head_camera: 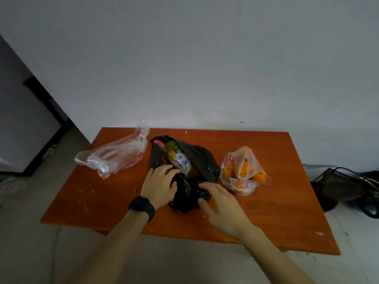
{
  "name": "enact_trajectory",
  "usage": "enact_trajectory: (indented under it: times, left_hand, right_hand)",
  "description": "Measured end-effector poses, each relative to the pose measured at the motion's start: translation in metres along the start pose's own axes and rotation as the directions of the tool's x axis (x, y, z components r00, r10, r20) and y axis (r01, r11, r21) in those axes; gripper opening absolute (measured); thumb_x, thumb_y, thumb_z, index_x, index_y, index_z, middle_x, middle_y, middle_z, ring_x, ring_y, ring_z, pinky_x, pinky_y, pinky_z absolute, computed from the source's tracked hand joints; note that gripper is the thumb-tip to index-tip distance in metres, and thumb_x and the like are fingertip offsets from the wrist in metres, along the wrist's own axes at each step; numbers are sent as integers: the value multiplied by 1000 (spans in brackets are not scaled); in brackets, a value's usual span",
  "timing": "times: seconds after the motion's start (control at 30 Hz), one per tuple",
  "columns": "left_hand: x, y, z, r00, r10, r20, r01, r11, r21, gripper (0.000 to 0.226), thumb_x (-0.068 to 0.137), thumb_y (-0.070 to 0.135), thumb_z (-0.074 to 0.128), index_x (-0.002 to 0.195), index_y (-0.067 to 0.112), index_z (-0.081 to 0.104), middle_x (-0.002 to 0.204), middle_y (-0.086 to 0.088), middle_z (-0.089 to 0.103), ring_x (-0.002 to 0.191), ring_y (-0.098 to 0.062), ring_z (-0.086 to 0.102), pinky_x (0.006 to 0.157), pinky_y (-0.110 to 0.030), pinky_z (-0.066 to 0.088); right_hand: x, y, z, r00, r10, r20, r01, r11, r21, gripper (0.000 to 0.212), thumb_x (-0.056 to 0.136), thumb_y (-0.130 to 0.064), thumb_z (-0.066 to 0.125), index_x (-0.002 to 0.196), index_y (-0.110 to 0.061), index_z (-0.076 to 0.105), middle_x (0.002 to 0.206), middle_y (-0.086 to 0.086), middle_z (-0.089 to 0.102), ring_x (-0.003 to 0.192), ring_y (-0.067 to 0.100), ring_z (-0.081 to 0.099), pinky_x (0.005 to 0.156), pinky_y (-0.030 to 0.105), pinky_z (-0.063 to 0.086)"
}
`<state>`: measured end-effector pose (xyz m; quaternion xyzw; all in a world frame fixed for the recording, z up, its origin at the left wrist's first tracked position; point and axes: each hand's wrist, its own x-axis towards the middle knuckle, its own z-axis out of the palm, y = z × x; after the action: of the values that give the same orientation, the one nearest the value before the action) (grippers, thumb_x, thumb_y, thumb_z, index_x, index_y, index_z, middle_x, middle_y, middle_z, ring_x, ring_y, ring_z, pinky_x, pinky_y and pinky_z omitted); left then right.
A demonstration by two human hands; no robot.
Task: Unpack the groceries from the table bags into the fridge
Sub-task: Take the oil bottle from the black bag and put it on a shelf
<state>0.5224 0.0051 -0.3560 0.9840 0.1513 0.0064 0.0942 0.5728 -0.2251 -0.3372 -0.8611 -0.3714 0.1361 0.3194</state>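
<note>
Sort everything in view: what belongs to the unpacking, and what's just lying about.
Job: black bag, bottle inside it, bag of oranges, clear bag, table.
Lying about: dark basket on the floor, right of the table.

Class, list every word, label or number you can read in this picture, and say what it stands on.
Bottle label in the black bag: blue Chinese characters, too blurred to quote.
Empty clear bag: red print, crumpled, unreadable.
Bag of oranges: red print, unreadable.
No other text shows.
</note>
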Motion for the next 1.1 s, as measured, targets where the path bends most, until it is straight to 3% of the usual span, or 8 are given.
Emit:
enact_trajectory:
  times: [0.2, 0.3, 0.4, 0.57, 0.73, 0.9, 1.0, 1.1]
  left_hand:
    - [100, -53, 28, 949, 312, 48, -315, 944, 94, 34, 90, 16, 62, 123, 21, 66, 126, -2, 64, 121, -25, 56, 105, -42, 44]
    - [149, -65, 43, 834, 519, 189, -544, 830, 122, 33, 91, 16, 59, 122, 19, 67, 119, -5, 66, 115, -28, 57, 100, -41, 45]
    - [185, -69, 54, 690, 629, 359, -705, 696, 134, 42, 94, 24, 54, 136, 19, 56, 137, -7, 55, 132, -27, 43, 113, -39, 30]
    - [241, -67, 77, 512, 595, 619, -814, 566, 130, 93, 87, 58, 61, 158, 21, 14, 163, -4, 20, 152, -26, 12, 124, -46, 9]
    - [269, -58, 98, 393, 559, 730, -890, 430, 151, 132, 69, 79, 66, 158, 21, -11, 167, -5, 5, 153, -29, 4, 123, -51, 5]
    - [273, -48, 113, 355, 593, 722, -916, 375, 143, 137, 65, 80, 69, 158, 21, -14, 162, -20, 14, 150, -39, 14, 123, -50, 10]
    - [274, -39, 120, 336, 604, 722, -920, 373, 115, 136, 63, 84, 66, 158, 18, -5, 159, -20, 23, 147, -36, 22, 122, -47, 15]
    - [275, -33, 126, 336, 615, 714, -918, 383, 101, 131, 66, 78, 70, 159, 17, 0, 154, -17, 32, 141, -36, 33, 117, -45, 26]
  right_hand:
    - [90, 10, 48, 991, 84, -107, -91, 994, -62, 43, 106, -32, 41, 146, -21, 50, 155, -7, 41, 144, 10, 31, 109, 17, 27]
    - [125, 25, 74, 976, 196, -96, -204, 975, -89, 41, 105, -31, 40, 143, -23, 54, 150, -9, 48, 138, 11, 42, 106, 23, 39]
    - [141, 37, 96, 937, 341, -75, -349, 927, -137, 44, 103, -32, 41, 144, -24, 52, 152, -9, 47, 136, 13, 45, 104, 28, 45]
    - [147, 61, 115, 814, 581, -16, -573, 796, -194, 72, 100, -35, 48, 160, -12, 15, 169, -1, 2, 149, 22, 24, 113, 31, 35]
    - [151, 80, 131, 747, 662, 61, -643, 742, -192, 96, 89, -39, 60, 160, -10, 2, 168, 4, -8, 155, 24, 3, 125, 35, 9]
    - [154, 93, 125, 732, 681, 32, -677, 731, -81, 108, 77, -44, 71, 160, -12, 9, 168, 3, 3, 153, 25, 11, 122, 35, 16]
    - [141, 97, 133, 713, 701, 6, -701, 713, -27, 106, 77, -52, 67, 160, -19, 11, 167, -5, 4, 152, 22, 13, 121, 45, 20]
    - [137, 98, 145, 671, 741, -40, -723, 665, 189, 103, 76, -47, 69, 159, -19, 16, 166, -6, 9, 151, 20, 14, 119, 45, 25]
